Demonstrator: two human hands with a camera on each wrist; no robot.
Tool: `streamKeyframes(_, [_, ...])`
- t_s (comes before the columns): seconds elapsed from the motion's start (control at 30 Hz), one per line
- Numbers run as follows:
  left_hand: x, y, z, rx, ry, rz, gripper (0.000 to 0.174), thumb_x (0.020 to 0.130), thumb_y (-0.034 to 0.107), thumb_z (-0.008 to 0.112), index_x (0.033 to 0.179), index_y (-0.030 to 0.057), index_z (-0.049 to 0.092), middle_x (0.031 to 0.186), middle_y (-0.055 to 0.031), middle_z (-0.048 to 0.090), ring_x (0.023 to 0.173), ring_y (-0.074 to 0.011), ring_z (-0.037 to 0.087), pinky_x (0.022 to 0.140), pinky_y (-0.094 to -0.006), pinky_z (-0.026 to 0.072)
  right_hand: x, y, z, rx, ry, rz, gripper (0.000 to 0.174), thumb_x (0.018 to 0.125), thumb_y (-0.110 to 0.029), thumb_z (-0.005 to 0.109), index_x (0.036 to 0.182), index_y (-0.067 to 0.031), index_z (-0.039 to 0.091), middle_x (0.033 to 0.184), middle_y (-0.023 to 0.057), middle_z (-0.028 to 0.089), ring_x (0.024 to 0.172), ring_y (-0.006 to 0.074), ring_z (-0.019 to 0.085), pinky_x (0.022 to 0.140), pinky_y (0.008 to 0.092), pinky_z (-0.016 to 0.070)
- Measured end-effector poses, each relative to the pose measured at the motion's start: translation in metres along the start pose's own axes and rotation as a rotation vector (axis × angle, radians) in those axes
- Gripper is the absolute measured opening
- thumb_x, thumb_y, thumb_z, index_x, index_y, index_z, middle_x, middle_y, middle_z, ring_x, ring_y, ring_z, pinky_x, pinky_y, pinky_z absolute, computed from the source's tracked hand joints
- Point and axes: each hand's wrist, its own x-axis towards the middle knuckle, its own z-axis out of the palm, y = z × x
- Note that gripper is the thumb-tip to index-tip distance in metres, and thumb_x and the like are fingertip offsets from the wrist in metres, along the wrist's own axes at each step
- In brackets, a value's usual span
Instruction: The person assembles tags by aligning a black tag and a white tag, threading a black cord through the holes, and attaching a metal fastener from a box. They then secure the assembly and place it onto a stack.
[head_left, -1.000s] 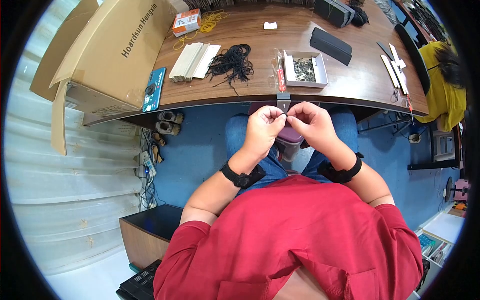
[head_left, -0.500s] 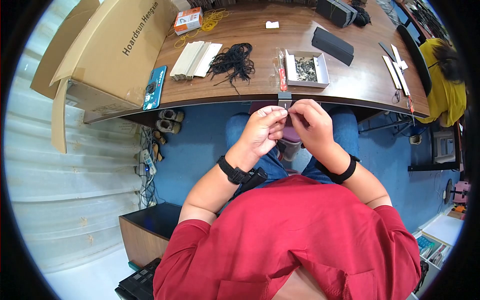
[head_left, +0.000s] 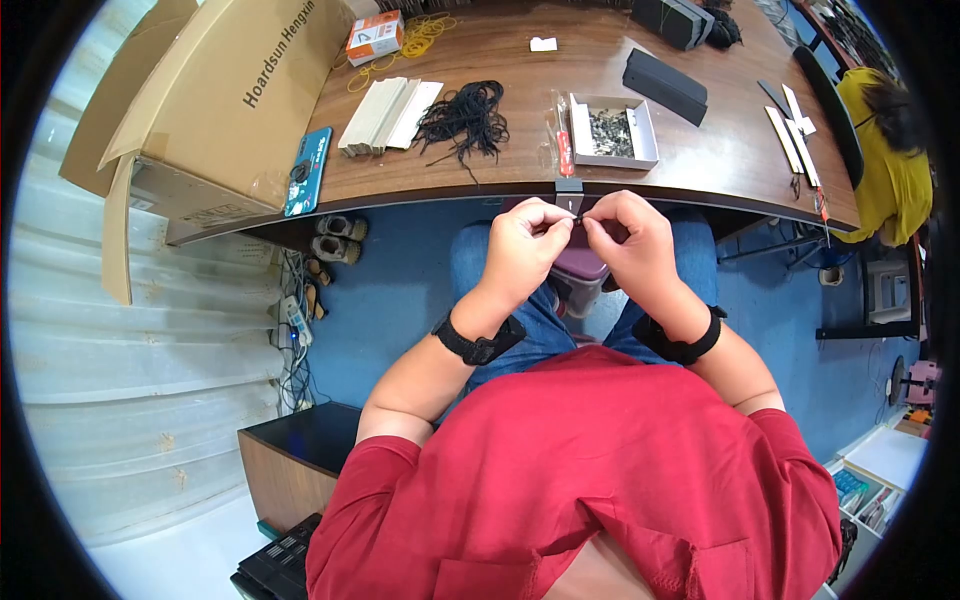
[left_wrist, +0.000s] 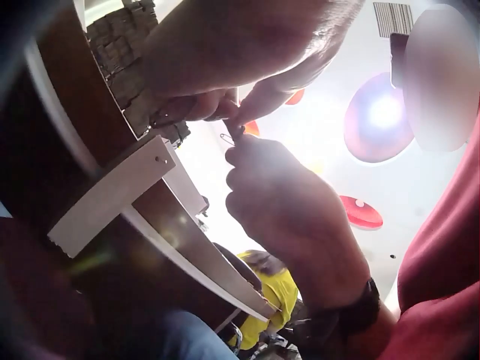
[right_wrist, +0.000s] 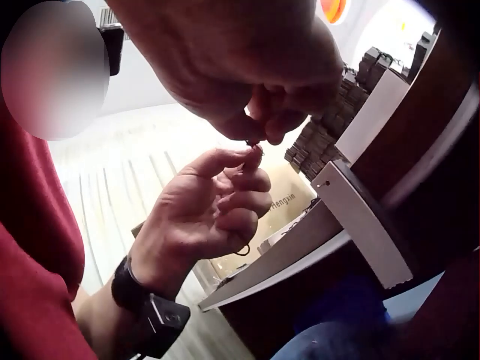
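My left hand and right hand meet fingertip to fingertip just in front of the table edge. Between the pinching thumbs and forefingers is a thin black cord, whose loop hangs below the left hand in the right wrist view. A small dark piece with a thin wire-like loop beside it shows at the fingertips in the left wrist view; I cannot tell its kind. Just beyond the fingers, a grey flat strip with a small hole juts over the table edge.
On the wooden table stand a white box of small black and silver pieces, a red-handled tool, a heap of black cords, pale card strips and a dark grey block. A large carton is at left.
The left hand turned palm-up half a second ago and has turned back, its fingertips again against the right hand's. Both hands stay near the same spot, pinching the small dark thing.
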Motion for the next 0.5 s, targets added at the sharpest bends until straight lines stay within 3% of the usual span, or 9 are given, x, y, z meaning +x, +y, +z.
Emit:
streamKeyframes(0.13, [0.002, 0.006, -0.006, 0.084, -0.019, -0.054, 0.009, 0.086, 0.001, 0.062, 0.092, -0.0017, 0.068, 0.083, -0.0005, 0.064, 0.075, -0.0053, 0.056, 0.067, -0.0199, 0.0457, -0.002, -0.008, -0.006, -0.036, -0.012, 0.028, 0.009, 0.074, 0.002, 0.068, 0.080, -0.0016, 0.063, 0.074, 0.0065, 0.059, 0.061, 0.0147, 0.057, 0.054, 0.0250, 0.0457])
streamKeyframes(0.33, [-0.002, 0.016, -0.003, -0.088, -0.066, -0.118, 0.012, 0.086, 0.004, 0.064, 0.095, -0.0031, 0.068, 0.087, -0.0044, 0.068, 0.077, -0.0058, 0.059, 0.070, -0.0197, 0.0473, -0.006, -0.005, -0.015, 0.002, -0.039, 0.081, 0.008, 0.076, 0.000, 0.069, 0.080, -0.0018, 0.062, 0.073, 0.0052, 0.058, 0.061, 0.0111, 0.055, 0.054, 0.0226, 0.0439])
streamKeyframes(0.43, [-0.003, 0.010, -0.002, -0.150, -0.052, -0.097, 0.012, 0.086, 0.004, 0.064, 0.095, -0.0031, 0.067, 0.086, -0.0041, 0.067, 0.076, -0.0062, 0.059, 0.070, -0.0198, 0.0472, -0.009, -0.003, -0.017, 0.070, -0.066, 0.142, 0.007, 0.078, -0.001, 0.069, 0.080, -0.0016, 0.063, 0.075, 0.0021, 0.059, 0.062, 0.0081, 0.054, 0.053, 0.0220, 0.0429])
streamKeyframes(0.5, [-0.003, 0.011, -0.002, -0.180, -0.051, -0.123, 0.012, 0.086, 0.004, 0.063, 0.095, -0.0034, 0.067, 0.086, -0.0044, 0.068, 0.076, -0.0064, 0.059, 0.070, -0.0198, 0.0471, -0.013, 0.008, -0.012, 0.259, -0.079, 0.281, 0.005, 0.080, -0.002, 0.068, 0.085, -0.0019, 0.065, 0.077, 0.0001, 0.060, 0.062, 0.0069, 0.053, 0.056, 0.0219, 0.0437])
